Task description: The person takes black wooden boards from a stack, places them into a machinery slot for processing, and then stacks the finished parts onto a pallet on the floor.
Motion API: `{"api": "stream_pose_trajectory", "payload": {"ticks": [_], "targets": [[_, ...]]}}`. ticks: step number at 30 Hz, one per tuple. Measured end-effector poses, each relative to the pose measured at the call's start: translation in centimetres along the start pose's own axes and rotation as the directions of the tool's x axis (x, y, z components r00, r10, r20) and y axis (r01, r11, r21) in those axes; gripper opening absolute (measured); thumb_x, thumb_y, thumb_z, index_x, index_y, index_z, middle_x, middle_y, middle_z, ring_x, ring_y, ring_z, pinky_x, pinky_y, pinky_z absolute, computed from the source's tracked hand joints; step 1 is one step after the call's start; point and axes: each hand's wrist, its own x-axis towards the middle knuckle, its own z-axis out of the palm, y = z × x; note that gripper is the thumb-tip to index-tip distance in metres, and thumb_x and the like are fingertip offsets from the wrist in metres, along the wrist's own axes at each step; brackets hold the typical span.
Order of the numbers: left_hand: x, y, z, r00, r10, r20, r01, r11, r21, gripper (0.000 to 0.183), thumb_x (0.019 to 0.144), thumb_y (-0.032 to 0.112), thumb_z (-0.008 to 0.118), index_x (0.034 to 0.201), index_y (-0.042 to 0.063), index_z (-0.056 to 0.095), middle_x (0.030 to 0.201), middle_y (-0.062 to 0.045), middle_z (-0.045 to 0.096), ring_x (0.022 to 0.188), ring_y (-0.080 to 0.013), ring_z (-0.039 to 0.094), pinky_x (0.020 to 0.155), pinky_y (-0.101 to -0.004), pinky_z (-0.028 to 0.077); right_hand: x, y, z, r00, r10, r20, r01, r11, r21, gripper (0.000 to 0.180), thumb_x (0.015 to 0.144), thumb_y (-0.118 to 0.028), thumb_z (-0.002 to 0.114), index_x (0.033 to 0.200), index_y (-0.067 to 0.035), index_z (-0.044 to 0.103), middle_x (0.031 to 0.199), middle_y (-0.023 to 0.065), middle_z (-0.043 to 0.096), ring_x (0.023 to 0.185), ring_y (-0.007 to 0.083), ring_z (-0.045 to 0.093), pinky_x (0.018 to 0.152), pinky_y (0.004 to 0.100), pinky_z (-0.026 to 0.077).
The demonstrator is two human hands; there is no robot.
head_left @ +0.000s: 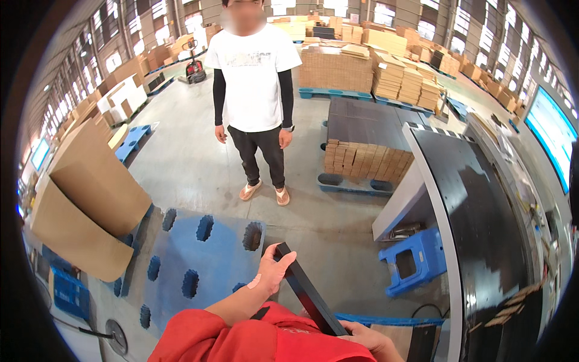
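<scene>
A long, narrow stack of black boards (307, 289) runs slantwise in front of my red clothing. At its far end, my left hand (276, 267) grips the stack with the thumb over the near side; a plaster sits on that wrist. My right hand (359, 337) holds the lower end close to my body, its fingers partly hidden. Below the left forearm lies a blue plastic pallet (176, 244) on the floor. Close to my right hand are dark and wood-toned boards (414, 341).
A person (253, 86) in a white shirt stands facing me. On the right runs a machine bed with a black surface (475, 181), a blue stool (414, 262) beneath its edge. Dark-topped boards (366, 135) fill a pallet ahead. Large cardboard sheets (95, 176) stand at left.
</scene>
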Motion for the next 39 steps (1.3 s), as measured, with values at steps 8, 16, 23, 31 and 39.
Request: {"api": "stream_pose_trajectory", "payload": {"ticks": [8,16,23,31,39], "targets": [[8.6,1.9,2.1,0.999,0.043,0.0,-0.043,0.999,-0.031,0.044,0.081,0.02,0.075,0.118,0.014,0.052,0.097,0.002,0.054,0.082,-0.0106,0.055,0.066,-0.032,0.049,4.5,-5.7,-5.8,0.987,-0.156,-0.048,0.147,0.978,-0.148,0.046,0.093,-0.019,0.061,0.133,0.001,0.049,0.12,0.0083,0.06,0.109,0.0187,0.055,0.095,0.0328,0.044],[18.2,6.4,5.1,0.988,0.153,-0.027,-0.156,0.972,-0.178,0.075,0.082,0.021,0.076,0.14,0.007,0.03,0.114,-0.005,0.053,0.099,-0.0126,0.054,0.089,-0.0321,0.046,9.2,-15.9,-8.8,0.966,-0.253,-0.06,0.233,0.945,-0.23,0.044,0.092,-0.017,0.061,0.13,0.001,0.051,0.116,0.0065,0.062,0.104,0.0169,0.058,0.091,0.0311,0.045],[20.5,9.5,8.5,0.816,-0.262,0.515,0.451,0.847,-0.282,0.03,0.09,0.011,0.064,0.116,0.013,0.049,0.117,-0.007,0.058,0.112,-0.0307,0.058,0.092,-0.0506,0.05,13.2,-21.7,-13.5,0.907,-0.419,-0.048,0.333,0.782,-0.526,0.063,0.09,-0.028,0.065,0.138,0.004,0.04,0.134,0.0184,0.048,0.121,0.0242,0.048,0.102,0.0332,0.038],[24.3,9.3,12.7,0.764,-0.354,0.54,0.541,0.808,-0.235,0.031,0.086,0.013,0.069,0.114,0.016,0.055,0.118,-0.008,0.06,0.116,-0.0337,0.056,0.101,-0.0524,0.045,13.6,-26.2,-17.1,0.932,-0.335,-0.137,0.221,0.826,-0.519,0.073,0.089,-0.039,0.065,0.139,0.006,0.038,0.132,0.0197,0.048,0.122,0.0287,0.048,0.102,0.0338,0.038],[26.4,8.6,21.2,0.83,-0.184,0.527,0.385,0.872,-0.301,0.036,0.084,0.017,0.069,0.117,0.018,0.054,0.118,-0.008,0.061,0.116,-0.0366,0.055,0.1,-0.0531,0.044,11.5,-28.9,-27.1,0.872,-0.489,0.02,0.346,0.586,-0.733,0.074,0.091,-0.036,0.063,0.141,0.009,0.032,0.136,0.0227,0.043,0.124,0.0331,0.046,0.102,0.0361,0.039]]}}
